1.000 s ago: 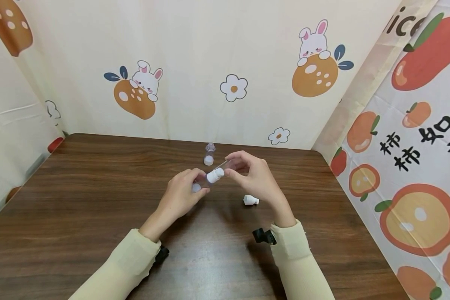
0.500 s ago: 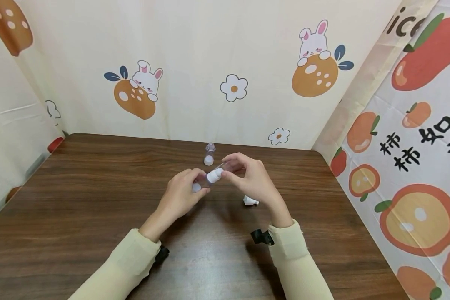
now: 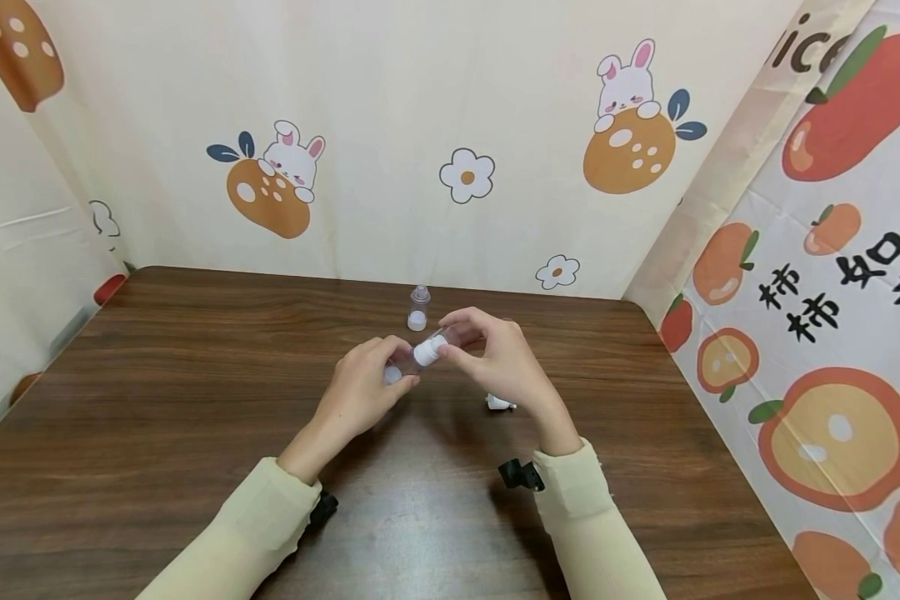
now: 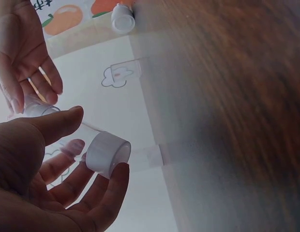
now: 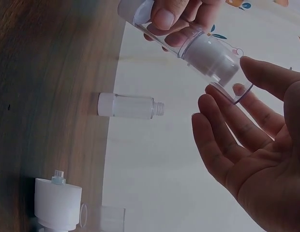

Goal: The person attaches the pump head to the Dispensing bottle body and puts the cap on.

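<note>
My left hand (image 3: pixel 362 390) holds a clear pump bottle (image 5: pixel 164 41) at a tilt above the table, thumb and fingers around its body. Its white base (image 4: pixel 109 152) sticks out past the fingers in the left wrist view. A white pump top (image 5: pixel 213 58) sits on the bottle's upper end. Over that pump top is a clear cap (image 5: pixel 240 89), which my right hand (image 3: pixel 508 360) pinches between thumb and fingers near its outer end. Below the right hand, partly hidden by it, a loose white pump head (image 3: pixel 499 404) lies on the table.
A second clear bottle (image 3: pixel 417 310) with a white base stands upright near the back of the brown table (image 3: pixel 195 375), its threaded neck bare. Another clear cap (image 5: pixel 112 218) shows beyond the loose pump head in the right wrist view. A printed curtain (image 3: pixel 390 100) hangs behind.
My right hand has moved a little left toward the left hand, sliding the clear cap further down over the white pump top. The left hand stays in place.
</note>
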Demonstrator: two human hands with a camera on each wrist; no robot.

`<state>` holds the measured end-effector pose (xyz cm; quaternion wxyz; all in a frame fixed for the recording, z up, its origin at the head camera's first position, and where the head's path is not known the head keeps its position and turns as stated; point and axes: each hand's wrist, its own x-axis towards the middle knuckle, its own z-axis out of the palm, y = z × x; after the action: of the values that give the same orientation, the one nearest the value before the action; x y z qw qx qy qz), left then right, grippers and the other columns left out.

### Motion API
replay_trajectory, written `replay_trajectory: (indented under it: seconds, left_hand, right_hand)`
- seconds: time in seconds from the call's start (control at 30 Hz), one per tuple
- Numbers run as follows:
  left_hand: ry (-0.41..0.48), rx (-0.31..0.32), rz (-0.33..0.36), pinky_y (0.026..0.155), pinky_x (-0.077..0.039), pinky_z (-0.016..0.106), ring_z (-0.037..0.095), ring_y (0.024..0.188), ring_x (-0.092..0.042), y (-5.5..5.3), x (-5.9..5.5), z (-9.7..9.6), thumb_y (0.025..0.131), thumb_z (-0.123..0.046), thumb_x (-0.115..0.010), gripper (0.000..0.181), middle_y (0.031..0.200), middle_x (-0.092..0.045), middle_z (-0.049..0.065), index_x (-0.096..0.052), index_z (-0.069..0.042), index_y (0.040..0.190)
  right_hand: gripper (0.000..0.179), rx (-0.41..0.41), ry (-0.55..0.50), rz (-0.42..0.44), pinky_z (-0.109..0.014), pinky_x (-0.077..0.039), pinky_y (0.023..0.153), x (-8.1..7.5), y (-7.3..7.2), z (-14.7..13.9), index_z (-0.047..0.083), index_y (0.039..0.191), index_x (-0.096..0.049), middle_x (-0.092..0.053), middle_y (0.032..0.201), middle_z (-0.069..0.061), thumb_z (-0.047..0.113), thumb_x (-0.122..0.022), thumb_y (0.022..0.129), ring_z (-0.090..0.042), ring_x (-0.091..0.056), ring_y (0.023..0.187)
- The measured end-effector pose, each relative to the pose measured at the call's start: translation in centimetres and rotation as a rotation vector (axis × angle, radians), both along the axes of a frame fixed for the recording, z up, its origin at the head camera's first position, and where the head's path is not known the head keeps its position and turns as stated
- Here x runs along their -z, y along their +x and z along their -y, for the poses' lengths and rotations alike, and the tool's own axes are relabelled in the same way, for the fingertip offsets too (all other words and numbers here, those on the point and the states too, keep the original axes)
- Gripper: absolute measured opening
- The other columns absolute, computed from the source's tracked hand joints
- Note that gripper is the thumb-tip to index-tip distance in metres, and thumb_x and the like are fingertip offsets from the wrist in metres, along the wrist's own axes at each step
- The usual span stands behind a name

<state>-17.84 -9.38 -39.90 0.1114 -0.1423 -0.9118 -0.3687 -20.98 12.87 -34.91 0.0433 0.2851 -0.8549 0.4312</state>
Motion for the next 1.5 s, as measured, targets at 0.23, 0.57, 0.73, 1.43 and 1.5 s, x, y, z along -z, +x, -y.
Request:
replay_trajectory:
  seconds: [0.23, 0.57, 0.73, 1.43, 1.5]
  left_hand:
    - [-0.002, -0.001, -0.003, 0.08, -0.052, 0.044, 0.024, 0.093, -0.066, -0.04, 0.0, 0.02, 0.087, -0.019, -0.09, 0.031, 0.105, -0.073, 0.004, -0.072, -0.013, 0.112]
    - [-0.004, 0.001, 0.009, 0.08, -0.052, 0.044, 0.025, 0.094, -0.066, 0.04, 0.03, 0.05, 0.088, -0.019, -0.089, 0.031, 0.107, -0.073, 0.005, -0.072, -0.013, 0.113]
    - [-0.004, 0.001, 0.006, 0.08, -0.052, 0.044, 0.026, 0.093, -0.066, 0.07, -0.06, 0.02, 0.088, -0.019, -0.09, 0.031, 0.106, -0.073, 0.005, -0.072, -0.013, 0.113]
    - [-0.02, 0.015, -0.023, 0.08, -0.053, 0.043, 0.027, 0.095, -0.068, 0.08, -0.14, 0.13, 0.088, -0.02, -0.09, 0.03, 0.105, -0.073, 0.005, -0.072, -0.012, 0.112]
    - [-0.022, 0.015, -0.033, 0.08, -0.053, 0.044, 0.028, 0.094, -0.068, 0.11, -0.2, 0.18, 0.088, -0.019, -0.09, 0.03, 0.105, -0.073, 0.005, -0.072, -0.012, 0.111]
  right_hand:
    - [0.03, -0.002, 0.007, -0.012, -0.042, -0.061, 0.086, 0.07, -0.08, 0.15, 0.007, 0.123, -0.07, -0.079, 0.101, -0.001, 0.014, -0.081, 0.096, -0.012, -0.074, 0.089]
    - [0.03, 0.006, 0.028, -0.002, -0.033, -0.061, 0.085, 0.16, 0.18, 0.52, 0.009, 0.122, -0.07, -0.079, 0.103, 0.0, 0.014, -0.082, 0.095, -0.011, -0.074, 0.09]
    - [0.028, 0.013, 0.043, -0.001, -0.033, -0.06, 0.086, 0.24, 0.16, 0.55, 0.011, 0.121, -0.07, -0.079, 0.103, 0.001, 0.015, -0.081, 0.096, -0.01, -0.073, 0.089]
    - [0.028, 0.022, 0.072, 0.012, -0.034, -0.06, 0.082, 0.28, 0.19, 0.5, 0.012, 0.121, -0.074, -0.078, 0.096, 0.003, 0.019, -0.083, 0.095, -0.01, -0.074, 0.088]
    - [0.028, 0.025, 0.074, 0.016, -0.032, -0.06, 0.081, 0.28, 0.18, 0.55, 0.012, 0.121, -0.074, -0.078, 0.097, 0.003, 0.02, -0.083, 0.095, -0.009, -0.074, 0.088]
